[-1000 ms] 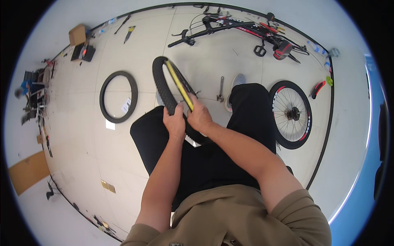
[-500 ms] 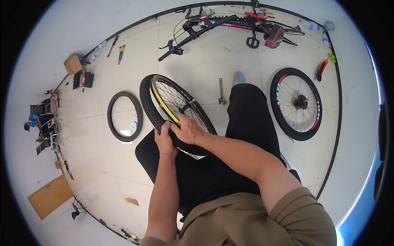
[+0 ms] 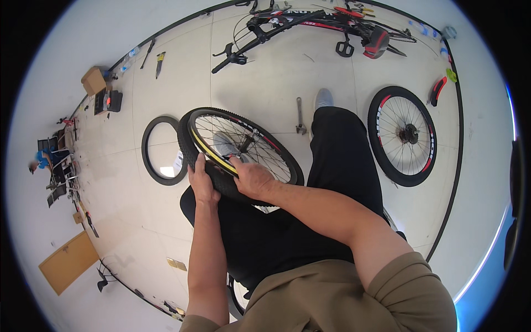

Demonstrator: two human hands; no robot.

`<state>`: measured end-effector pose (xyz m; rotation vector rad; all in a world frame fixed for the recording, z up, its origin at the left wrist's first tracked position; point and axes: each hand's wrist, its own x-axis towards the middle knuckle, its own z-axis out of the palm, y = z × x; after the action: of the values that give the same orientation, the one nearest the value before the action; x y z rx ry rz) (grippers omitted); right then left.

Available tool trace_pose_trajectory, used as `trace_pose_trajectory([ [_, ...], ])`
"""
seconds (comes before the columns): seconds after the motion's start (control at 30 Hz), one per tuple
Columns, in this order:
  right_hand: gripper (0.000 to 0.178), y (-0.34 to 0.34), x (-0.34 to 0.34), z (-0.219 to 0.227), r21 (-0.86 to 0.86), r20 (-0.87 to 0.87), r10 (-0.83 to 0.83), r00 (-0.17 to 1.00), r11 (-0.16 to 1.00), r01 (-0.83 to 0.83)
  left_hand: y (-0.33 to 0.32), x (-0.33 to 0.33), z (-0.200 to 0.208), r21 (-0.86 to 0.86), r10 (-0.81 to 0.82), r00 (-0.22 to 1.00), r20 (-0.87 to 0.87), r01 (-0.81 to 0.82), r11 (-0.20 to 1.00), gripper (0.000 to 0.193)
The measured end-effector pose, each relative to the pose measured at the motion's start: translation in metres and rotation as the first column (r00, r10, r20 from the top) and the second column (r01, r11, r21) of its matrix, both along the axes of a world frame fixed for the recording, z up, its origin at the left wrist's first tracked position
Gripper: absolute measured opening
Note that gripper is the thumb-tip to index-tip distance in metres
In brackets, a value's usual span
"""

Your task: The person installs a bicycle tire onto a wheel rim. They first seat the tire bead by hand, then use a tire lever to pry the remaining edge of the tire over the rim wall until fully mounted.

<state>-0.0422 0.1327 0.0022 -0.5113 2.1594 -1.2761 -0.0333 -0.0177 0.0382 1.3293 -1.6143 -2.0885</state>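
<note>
A bicycle wheel (image 3: 248, 145) leans tilted over my lap, its spokes and hub facing up. Its black knobbly tyre (image 3: 186, 145) stands off the rim along the left side, and a yellow band (image 3: 206, 146) shows in the gap. My left hand (image 3: 203, 181) is closed on the tyre's outer side, thumb up along the tread and the other fingers hidden beneath. Close to it, my right hand (image 3: 253, 180) grips the near edge of the wheel, fingers curled over the rim beside the yellow band. What its fingertips touch is partly hidden.
A loose tyre (image 3: 146, 149) lies left on the floor, an adjustable wrench (image 3: 300, 116) ahead, and another wheel (image 3: 408, 134) right. Beyond is a bicycle frame (image 3: 310, 26). A toolbox (image 3: 108, 102) and cardboard box (image 3: 94, 81) stand far left, where a person in blue (image 3: 43, 159) sits.
The wheel has tipped flatter, its near right end shifting right. My left hand has slid left and up along the tyre, away from my right hand, which stays near its place.
</note>
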Motion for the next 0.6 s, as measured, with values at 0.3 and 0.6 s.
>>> trace_pose_trajectory([
  [0.3,0.040,-0.003,0.000,-0.004,0.006,-0.026,0.006,1.000,1.000,-0.006,0.000,0.001,-0.001,0.037,-0.008,0.998,-0.061,0.010,0.999,0.030],
  [0.6,0.045,0.002,0.013,-0.011,-0.084,-0.101,-0.085,0.991,0.993,0.077,-0.002,0.007,-0.004,0.008,-0.113,0.992,-0.063,0.113,0.994,0.031],
])
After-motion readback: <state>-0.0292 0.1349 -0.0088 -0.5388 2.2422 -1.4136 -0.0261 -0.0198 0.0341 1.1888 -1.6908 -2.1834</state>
